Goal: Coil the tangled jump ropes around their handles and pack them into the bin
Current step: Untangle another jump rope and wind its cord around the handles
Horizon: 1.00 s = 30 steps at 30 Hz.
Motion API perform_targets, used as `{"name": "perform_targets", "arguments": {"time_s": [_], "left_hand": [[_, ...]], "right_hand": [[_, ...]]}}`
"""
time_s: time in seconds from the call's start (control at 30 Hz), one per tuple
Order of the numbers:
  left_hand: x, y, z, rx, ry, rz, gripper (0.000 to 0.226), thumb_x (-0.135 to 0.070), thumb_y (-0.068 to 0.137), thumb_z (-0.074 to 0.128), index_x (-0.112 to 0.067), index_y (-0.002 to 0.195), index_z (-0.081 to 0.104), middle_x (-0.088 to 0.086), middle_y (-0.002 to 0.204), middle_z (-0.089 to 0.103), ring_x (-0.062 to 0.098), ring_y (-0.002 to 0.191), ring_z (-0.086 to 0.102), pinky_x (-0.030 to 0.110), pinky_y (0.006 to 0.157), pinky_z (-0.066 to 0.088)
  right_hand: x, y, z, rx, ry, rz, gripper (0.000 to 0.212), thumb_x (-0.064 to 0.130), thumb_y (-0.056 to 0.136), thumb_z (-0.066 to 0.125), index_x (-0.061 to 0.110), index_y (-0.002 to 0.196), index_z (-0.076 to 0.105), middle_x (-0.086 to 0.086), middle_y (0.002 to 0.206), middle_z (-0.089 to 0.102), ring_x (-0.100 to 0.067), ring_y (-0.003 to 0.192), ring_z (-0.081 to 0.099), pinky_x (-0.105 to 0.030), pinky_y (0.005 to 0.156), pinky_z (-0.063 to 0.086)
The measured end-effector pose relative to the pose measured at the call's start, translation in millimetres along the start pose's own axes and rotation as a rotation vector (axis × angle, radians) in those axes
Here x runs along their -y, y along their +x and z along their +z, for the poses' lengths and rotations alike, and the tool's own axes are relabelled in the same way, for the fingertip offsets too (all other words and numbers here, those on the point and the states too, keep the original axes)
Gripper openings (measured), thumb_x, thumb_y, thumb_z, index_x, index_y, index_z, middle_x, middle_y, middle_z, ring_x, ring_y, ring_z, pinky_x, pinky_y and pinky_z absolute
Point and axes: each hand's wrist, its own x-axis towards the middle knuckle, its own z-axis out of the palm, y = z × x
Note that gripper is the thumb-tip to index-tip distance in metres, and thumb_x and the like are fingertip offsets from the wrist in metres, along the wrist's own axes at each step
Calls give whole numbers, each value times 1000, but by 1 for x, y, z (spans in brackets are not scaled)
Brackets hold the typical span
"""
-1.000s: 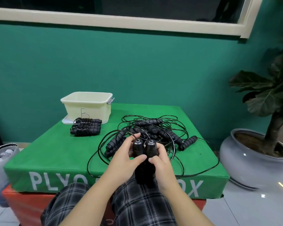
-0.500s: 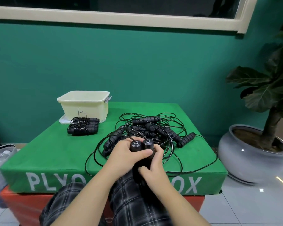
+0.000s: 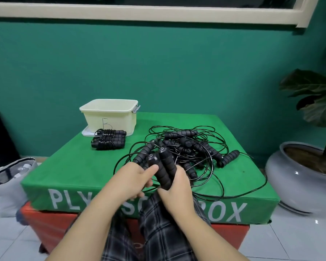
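Observation:
Two black foam jump-rope handles (image 3: 163, 167) lie side by side, tilted away from me, above the front edge of the green plyo box (image 3: 83, 166). My right hand (image 3: 177, 187) grips their lower ends. My left hand (image 3: 135, 178) holds them from the left, thumb against the left handle, and pinches thin black cord below. A tangle of black ropes and handles (image 3: 192, 147) lies behind the hands. A cream bin (image 3: 111, 114) marked with a letter stands at the back left. In front of it rest coiled rope bundles (image 3: 108, 141).
A large grey plant pot (image 3: 297, 178) with a leafy plant stands on the floor to the right. A grey bag (image 3: 9, 181) sits on the floor at the left. A red box (image 3: 51, 221) lies under the green one. My plaid-trousered knees are below my hands.
The two handles were upright with their caps facing me; now they tilt away, showing their foam sides. My left hand slid lower onto the cord. The view has moved closer.

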Motion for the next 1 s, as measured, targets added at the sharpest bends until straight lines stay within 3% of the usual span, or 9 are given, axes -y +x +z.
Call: {"name": "perform_targets", "arguments": {"time_s": [0.07, 0.17, 0.23, 0.3, 0.37, 0.47, 0.57, 0.73, 1.0], "left_hand": [[-3, -8, -17, 85, 13, 69, 45, -43, 92, 55, -11, 62, 66, 1, 59, 67, 16, 47, 59, 25, 48, 46], [-5, -5, -28, -288, -36, 380, 29, -35, 87, 63, -18, 65, 65, -10, 53, 56, 2, 49, 47, 18, 53, 38], [-2, 3, -33, -505, 69, 611, 20, -39, 88, 58, -20, 86, 66, -13, 80, 58, 4, 78, 50, 21, 76, 38], [5, 15, -32, -419, 301, 626, 42, -48, 90, 43, -24, 121, 57, -8, 119, 56, 10, 116, 44, 31, 107, 25], [12, 21, -29, -267, 427, 493, 42, -45, 98, 35, -31, 136, 45, -10, 137, 50, 12, 130, 39, 36, 116, 12], [18, 20, -15, -194, 399, 344, 31, -45, 99, 33, -31, 118, 52, -2, 107, 65, 24, 106, 57, 36, 89, 43], [27, 20, -7, -275, 393, 324, 25, -49, 98, 31, -29, 96, 45, -3, 76, 54, 29, 84, 56, 36, 65, 40], [31, 16, -9, -331, 327, 355, 37, -45, 98, 34, -25, 67, 34, -3, 60, 46, 23, 67, 48, 35, 60, 36], [45, 18, -37, -413, 60, 384, 50, -47, 86, 54, -12, 53, 42, -8, 42, 33, 9, 44, 30, 26, 48, 24]], "right_hand": [[-1, 3, -1, 16, -2, -1, 32, 21, 60, 60, 27, 89, 48, 6, 87, 56, -17, 82, 56, -36, 66, 50], [-5, 4, 3, 37, -43, -28, 35, 22, 58, 60, 27, 90, 47, 5, 87, 55, -18, 82, 55, -36, 66, 50], [-7, 2, 5, 65, -91, -63, 37, 24, 58, 58, 27, 94, 48, 3, 90, 55, -21, 86, 54, -36, 70, 49], [-7, -1, 7, 98, -148, -109, 48, 21, 62, 65, 20, 107, 50, 0, 99, 53, -24, 96, 51, -36, 79, 46], [-7, -3, 6, 120, -187, -146, 59, 17, 66, 72, 14, 119, 47, -2, 107, 49, -25, 103, 46, -36, 86, 42], [-5, -5, 3, 171, -199, -171, 57, 16, 69, 71, 16, 119, 44, 1, 106, 44, -22, 104, 44, -35, 87, 41], [-4, -3, 3, 205, -190, -159, 53, 19, 68, 71, 18, 114, 45, 2, 104, 46, -22, 101, 45, -35, 85, 42], [-3, -5, 5, 170, -214, -131, 40, 16, 67, 67, 26, 98, 44, 6, 97, 48, -21, 93, 47, -38, 76, 47], [7, -10, -6, 250, 89, -57, 23, 11, 72, 57, 28, 86, 51, 6, 82, 61, -8, 77, 57, -33, 68, 48]]}}
